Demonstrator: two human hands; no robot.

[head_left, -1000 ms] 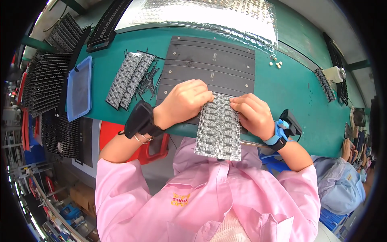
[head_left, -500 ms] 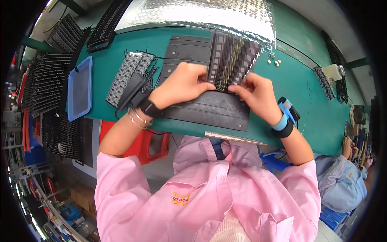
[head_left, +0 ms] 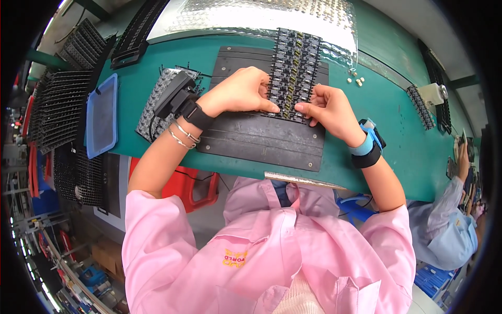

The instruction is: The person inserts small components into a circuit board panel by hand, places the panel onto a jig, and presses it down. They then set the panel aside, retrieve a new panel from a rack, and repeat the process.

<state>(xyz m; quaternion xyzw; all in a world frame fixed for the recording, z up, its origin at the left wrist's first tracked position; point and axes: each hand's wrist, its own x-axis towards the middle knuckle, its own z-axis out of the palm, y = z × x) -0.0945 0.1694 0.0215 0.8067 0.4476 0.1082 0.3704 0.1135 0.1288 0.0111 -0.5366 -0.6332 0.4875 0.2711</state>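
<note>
A dark circuit board panel (head_left: 296, 57), with rows of small black parts and a yellowish line down its middle, is held between my two hands. My left hand (head_left: 239, 95) pinches its near left corner, thumb on the top face. At the near right corner my right hand (head_left: 330, 111) grips it the same way; the fingers beneath are partly hidden. Under the panel lies a black ribbed plate (head_left: 256, 138) with screws at its corners. The panel's far end reaches over the edge of the bubble wrap (head_left: 334, 47).
Left on the green bench (head_left: 387, 131) lie another component panel (head_left: 155, 102) and a shallow blue tray (head_left: 103, 118). Racks of dark panels (head_left: 68, 107) stand farther left. Small pale pieces (head_left: 360, 81) and a whitish container (head_left: 431, 94) are right. A person in light blue (head_left: 447, 235) sits far right.
The panel was tilted and blurred by motion; now it is still and shows its component rows. My left hand has shifted slightly up. At far right, the other person's arm has risen.
</note>
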